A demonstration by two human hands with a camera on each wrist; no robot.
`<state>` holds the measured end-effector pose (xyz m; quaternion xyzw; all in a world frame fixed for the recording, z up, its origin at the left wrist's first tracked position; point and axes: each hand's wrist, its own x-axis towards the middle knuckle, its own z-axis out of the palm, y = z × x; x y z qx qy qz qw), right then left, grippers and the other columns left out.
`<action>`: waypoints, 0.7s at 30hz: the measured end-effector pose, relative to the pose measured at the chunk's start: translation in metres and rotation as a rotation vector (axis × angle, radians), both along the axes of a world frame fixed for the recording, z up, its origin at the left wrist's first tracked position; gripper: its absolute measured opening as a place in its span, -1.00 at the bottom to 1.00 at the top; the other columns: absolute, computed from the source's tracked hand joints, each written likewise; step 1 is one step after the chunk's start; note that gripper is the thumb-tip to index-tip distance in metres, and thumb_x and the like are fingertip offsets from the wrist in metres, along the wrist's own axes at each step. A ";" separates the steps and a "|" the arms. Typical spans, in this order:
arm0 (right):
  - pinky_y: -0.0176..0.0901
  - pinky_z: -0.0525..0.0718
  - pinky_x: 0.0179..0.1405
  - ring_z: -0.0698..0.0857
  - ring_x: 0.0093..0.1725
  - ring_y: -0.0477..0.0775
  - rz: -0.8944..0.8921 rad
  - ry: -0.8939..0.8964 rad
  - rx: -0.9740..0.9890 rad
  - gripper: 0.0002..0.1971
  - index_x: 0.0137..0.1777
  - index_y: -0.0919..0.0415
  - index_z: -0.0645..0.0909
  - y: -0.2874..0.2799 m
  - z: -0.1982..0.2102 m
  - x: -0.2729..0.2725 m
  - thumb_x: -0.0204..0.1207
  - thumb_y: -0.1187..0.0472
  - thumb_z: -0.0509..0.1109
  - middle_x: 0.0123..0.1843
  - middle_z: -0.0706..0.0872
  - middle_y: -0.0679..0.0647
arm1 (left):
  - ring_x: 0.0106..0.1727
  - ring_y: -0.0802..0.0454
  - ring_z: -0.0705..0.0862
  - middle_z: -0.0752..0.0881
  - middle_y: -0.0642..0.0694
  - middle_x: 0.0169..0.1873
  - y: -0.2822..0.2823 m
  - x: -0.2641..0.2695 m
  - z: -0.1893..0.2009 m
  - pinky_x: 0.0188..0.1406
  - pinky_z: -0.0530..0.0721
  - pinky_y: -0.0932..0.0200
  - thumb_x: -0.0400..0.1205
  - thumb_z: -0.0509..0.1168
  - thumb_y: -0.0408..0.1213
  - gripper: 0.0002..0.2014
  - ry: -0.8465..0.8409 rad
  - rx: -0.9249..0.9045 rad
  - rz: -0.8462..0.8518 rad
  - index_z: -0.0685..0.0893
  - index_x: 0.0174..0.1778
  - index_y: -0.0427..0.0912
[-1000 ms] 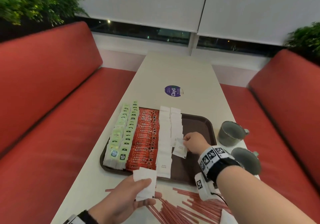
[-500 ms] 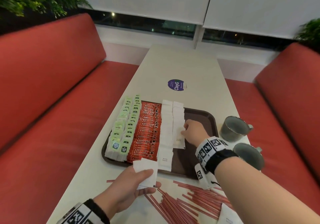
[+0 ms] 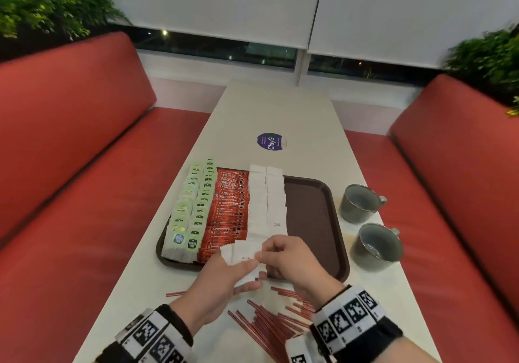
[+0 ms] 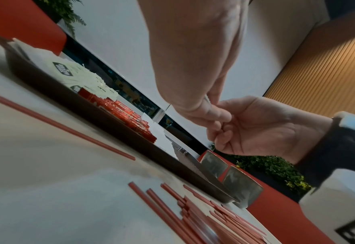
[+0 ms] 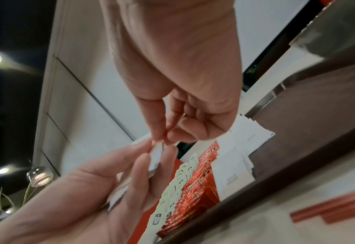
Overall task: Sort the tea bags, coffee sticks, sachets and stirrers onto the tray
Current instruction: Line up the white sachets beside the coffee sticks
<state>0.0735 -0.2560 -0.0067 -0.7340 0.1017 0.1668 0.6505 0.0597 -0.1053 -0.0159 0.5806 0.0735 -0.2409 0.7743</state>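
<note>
Sachets (image 3: 242, 256) are thin, light and bendy, so take the top one by its edge and pull it off gently. Nearest you, red stirrers (image 3: 269, 323) lie loose on the table (image 3: 280, 110). Just past them, your left hand (image 3: 216, 287) holds the little white stack, fingers curled round it. Your right hand (image 3: 292, 261) pinches the top sachet. Farther off, the tray (image 3: 309, 216) holds rows of tea bags (image 3: 193, 208), coffee sticks (image 3: 229, 211) and more sachets.
</note>
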 end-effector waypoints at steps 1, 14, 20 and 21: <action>-0.19 0.61 -0.46 0.50 -0.61 -0.15 -0.008 -0.001 0.003 -0.79 -0.34 0.24 0.58 -0.002 0.001 -0.001 0.48 0.41 0.46 -0.56 0.52 -0.01 | -0.07 -0.07 0.81 0.82 -0.13 0.00 -0.001 0.001 -0.001 -0.24 0.76 0.16 0.64 0.30 -0.40 -0.78 0.013 0.000 0.001 0.69 0.18 -0.11; -0.18 0.53 -0.41 0.58 -0.38 0.07 -0.088 0.123 -0.583 -0.78 -0.31 0.15 0.53 -0.052 -0.031 0.087 0.56 0.36 0.29 -0.35 0.62 0.11 | -0.08 -0.37 0.78 0.68 -0.40 -0.14 0.030 0.007 -0.017 -0.42 0.80 0.03 0.76 0.03 -0.34 -0.73 0.236 -0.034 0.207 0.62 0.11 -0.35; -0.29 0.57 -0.44 0.56 -0.42 -0.05 0.000 0.198 -0.607 -0.72 -0.35 0.09 0.44 -0.043 -0.043 0.100 0.59 0.33 0.29 -0.35 0.57 0.03 | -0.07 -0.28 0.80 0.69 -0.37 0.03 0.041 0.005 -0.016 -0.30 0.81 0.00 0.74 0.11 -0.41 -0.86 0.250 -0.049 0.205 0.56 0.09 -0.19; -0.30 0.59 -0.44 0.57 -0.42 -0.05 0.009 0.204 -0.622 -0.73 -0.35 0.11 0.45 -0.043 -0.046 0.102 0.58 0.34 0.30 -0.34 0.58 0.05 | -0.06 -0.28 0.80 0.68 -0.34 0.04 0.043 0.005 -0.015 -0.30 0.81 0.01 0.74 0.12 -0.42 -0.87 0.251 -0.057 0.205 0.55 0.08 -0.17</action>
